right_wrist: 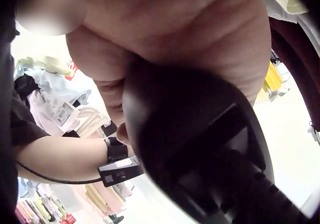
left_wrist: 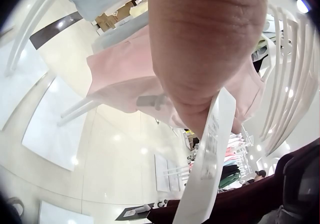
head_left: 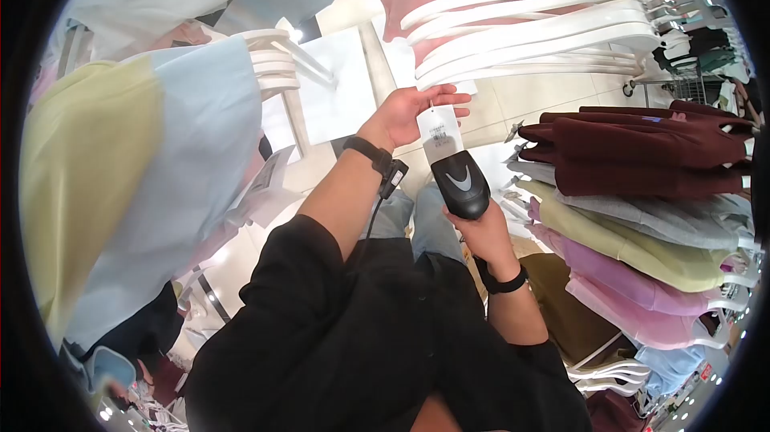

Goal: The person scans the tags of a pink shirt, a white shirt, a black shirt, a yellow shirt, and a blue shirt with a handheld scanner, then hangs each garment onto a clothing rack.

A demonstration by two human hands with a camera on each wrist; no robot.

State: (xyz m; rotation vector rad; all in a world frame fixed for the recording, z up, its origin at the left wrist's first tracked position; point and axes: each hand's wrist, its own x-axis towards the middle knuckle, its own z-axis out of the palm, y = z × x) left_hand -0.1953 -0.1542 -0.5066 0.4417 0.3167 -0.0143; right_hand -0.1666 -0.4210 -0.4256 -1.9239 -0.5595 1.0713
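Note:
In the head view my left hand [head_left: 403,113] holds a white price tag [head_left: 439,129] with a printed barcode by its upper end. The left wrist view shows the same tag [left_wrist: 212,149] nearly edge-on, its top tucked under the hand. My right hand [head_left: 488,233] grips a black barcode scanner [head_left: 460,185] with a grey V-shaped mark, and the scanner's head overlaps the tag's lower end. Close up in the right wrist view, the dark scanner [right_wrist: 200,129] fills the middle, with the palm behind it.
White hangers [head_left: 529,27] with a pink garment are just beyond my left hand. Maroon tops [head_left: 634,147] and other folded-over clothes hang at the right. Yellow and pale blue garments [head_left: 200,127] hang at the left, by white display boards [head_left: 337,83].

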